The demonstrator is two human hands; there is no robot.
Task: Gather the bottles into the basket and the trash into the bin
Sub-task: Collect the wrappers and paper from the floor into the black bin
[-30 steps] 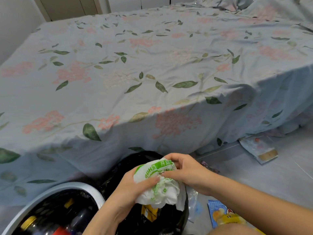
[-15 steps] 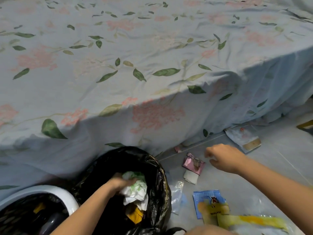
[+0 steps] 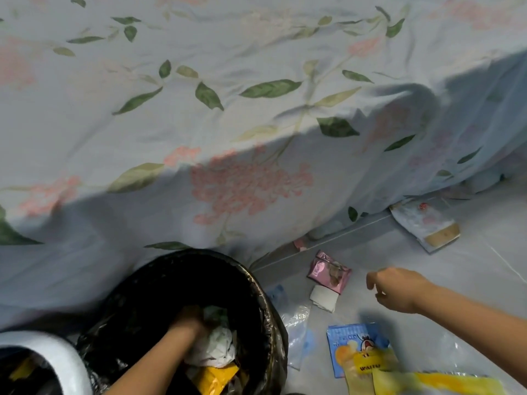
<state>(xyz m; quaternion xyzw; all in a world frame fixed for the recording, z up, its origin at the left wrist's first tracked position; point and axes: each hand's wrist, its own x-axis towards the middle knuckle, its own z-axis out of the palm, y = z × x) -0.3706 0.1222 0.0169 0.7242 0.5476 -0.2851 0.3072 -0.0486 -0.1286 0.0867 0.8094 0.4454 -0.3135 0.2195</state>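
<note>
Since a moment ago my left hand [image 3: 188,323] has pushed the crumpled white-and-green plastic bag [image 3: 216,343] deeper into the black-lined round bin [image 3: 256,283], its grip hidden against the bag so I cannot tell how it lies, while my right hand [image 3: 396,289] has drifted lower over the floor, fingers loosely curled and holding nothing. Just left of that empty grip lies the shiny pink foil wrapper [image 3: 329,270] on the grey tiled floor [image 3: 470,280]. I judge it light, crinkly and slippery, best pinched at a raised edge.
</note>
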